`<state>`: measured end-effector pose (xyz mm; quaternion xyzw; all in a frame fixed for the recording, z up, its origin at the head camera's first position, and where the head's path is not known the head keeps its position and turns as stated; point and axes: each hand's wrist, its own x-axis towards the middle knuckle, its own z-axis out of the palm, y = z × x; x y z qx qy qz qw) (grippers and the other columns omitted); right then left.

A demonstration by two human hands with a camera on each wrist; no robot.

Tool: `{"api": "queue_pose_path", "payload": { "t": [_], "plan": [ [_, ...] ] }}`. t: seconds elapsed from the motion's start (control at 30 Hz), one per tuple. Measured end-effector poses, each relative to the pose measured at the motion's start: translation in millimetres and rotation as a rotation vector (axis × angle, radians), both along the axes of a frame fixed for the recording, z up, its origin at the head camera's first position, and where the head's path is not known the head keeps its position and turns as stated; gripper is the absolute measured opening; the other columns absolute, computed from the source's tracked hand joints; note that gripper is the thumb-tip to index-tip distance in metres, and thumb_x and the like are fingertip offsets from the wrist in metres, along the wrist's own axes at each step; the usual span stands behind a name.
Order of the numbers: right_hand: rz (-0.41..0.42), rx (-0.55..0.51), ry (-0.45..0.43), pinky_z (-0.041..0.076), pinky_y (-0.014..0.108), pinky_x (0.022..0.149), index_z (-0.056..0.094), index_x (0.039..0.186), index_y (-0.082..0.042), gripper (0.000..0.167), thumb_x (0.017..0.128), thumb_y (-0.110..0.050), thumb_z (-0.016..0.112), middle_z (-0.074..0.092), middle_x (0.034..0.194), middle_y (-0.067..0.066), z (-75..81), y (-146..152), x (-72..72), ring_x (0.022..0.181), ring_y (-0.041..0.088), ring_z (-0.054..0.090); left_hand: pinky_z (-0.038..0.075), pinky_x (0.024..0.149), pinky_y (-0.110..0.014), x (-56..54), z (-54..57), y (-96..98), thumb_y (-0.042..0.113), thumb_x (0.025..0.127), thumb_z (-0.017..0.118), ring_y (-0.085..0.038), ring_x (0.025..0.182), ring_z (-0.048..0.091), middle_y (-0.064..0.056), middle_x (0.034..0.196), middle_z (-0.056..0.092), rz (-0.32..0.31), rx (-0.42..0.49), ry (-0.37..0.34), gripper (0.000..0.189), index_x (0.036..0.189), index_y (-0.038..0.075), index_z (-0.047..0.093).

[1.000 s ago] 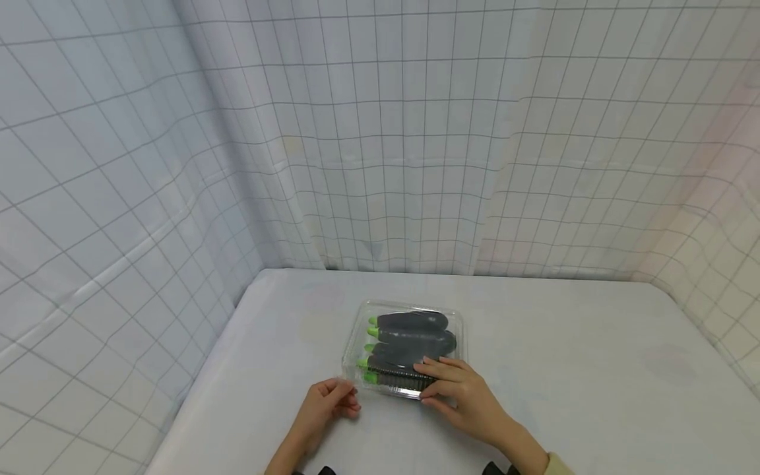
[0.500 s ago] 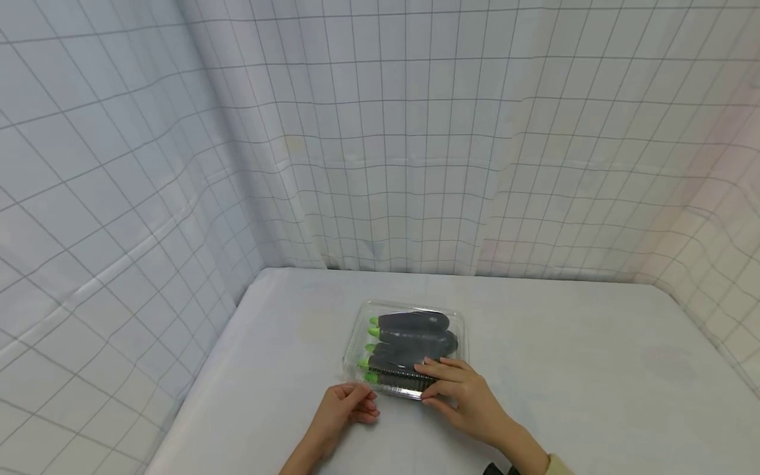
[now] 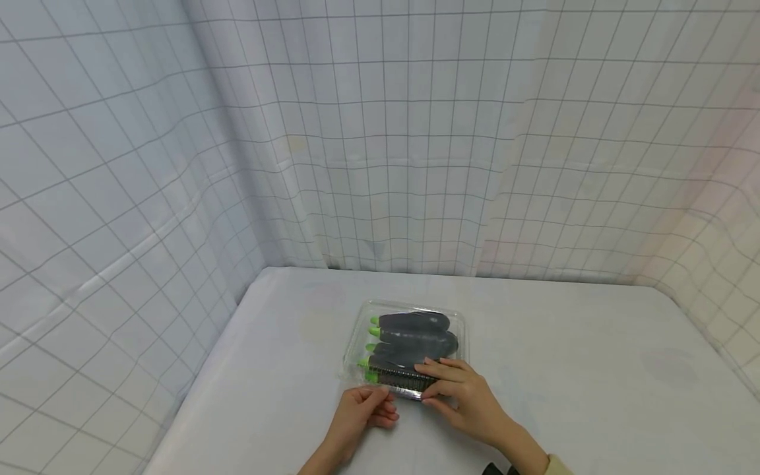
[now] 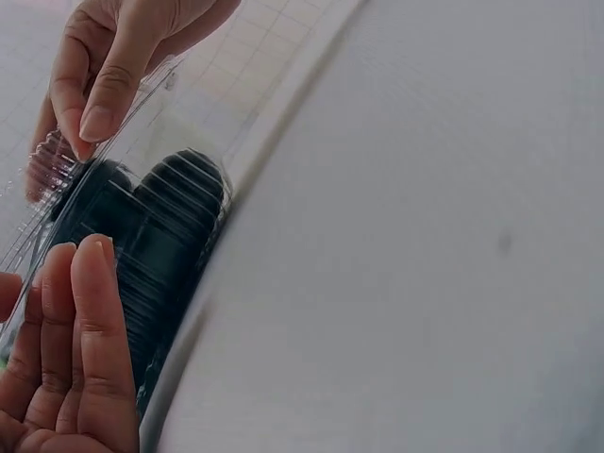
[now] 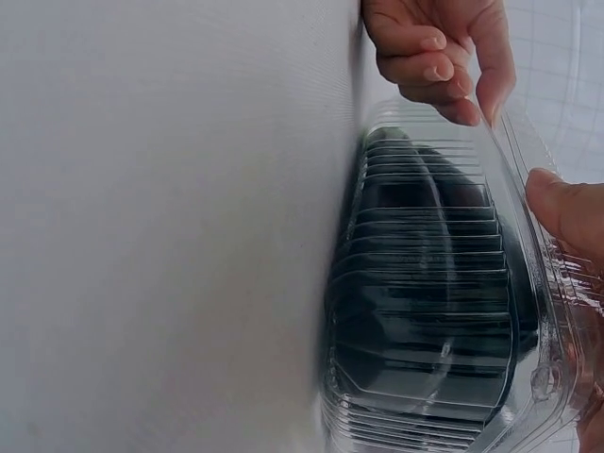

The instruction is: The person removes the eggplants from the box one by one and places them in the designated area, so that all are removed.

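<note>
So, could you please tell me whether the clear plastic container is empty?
Not empty: five dark, elongated eggplants with green ends show inside the container.

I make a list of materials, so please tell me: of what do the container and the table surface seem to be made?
Container: thin, clear, glossy plastic, most likely; bright glints run along its ribs, and dark eggplants show through. Table surface: white, matte, perhaps cloth, from faint fine lines, though unsure.
</note>
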<state>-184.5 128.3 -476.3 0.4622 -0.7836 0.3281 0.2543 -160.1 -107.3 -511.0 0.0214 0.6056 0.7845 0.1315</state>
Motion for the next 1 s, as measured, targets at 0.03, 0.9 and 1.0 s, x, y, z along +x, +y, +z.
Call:
{"api": "queue_pose_path", "payload": {
  "t": [0.03,0.9,1.0],
  "plan": [
    [-0.001,0.001,0.002,0.040,0.043,0.098,0.071,0.087,-0.020,0.008,0.081,-0.017,0.077,0.062,0.122,0.002,0.1,0,-0.1,0.113,0.024,0.057,0.056,0.061,-0.029,0.2,-0.2,1.3,0.018,0.095,0.059,-0.014,0.066,0.066,-0.009,0.073,0.067,0.000,0.003,-0.002,0.036,0.096,-0.017,0.062],
    [-0.011,-0.025,0.003,0.040,0.041,0.097,0.071,0.085,-0.020,0.012,0.078,-0.014,0.078,0.063,0.121,0.002,-1.4,-1,1.0,0.112,0.025,0.058,0.055,0.056,-0.025,4.3,1.8,32.0,0.015,0.096,0.057,-0.015,0.062,0.067,-0.012,0.078,0.068,-0.025,0.074,-0.011,0.033,0.101,-0.018,0.062],
    [-0.012,-0.028,0.000,0.040,0.040,0.098,0.071,0.085,-0.020,0.011,0.078,-0.015,0.078,0.062,0.121,0.002,-1.9,-1,1.0,0.112,0.026,0.058,0.055,0.055,-0.025,5.4,2.8,35.2,0.015,0.095,0.058,-0.015,0.061,0.067,-0.013,0.079,0.068,-0.006,0.070,-0.023,0.030,0.099,-0.015,0.064]
  ]
}}
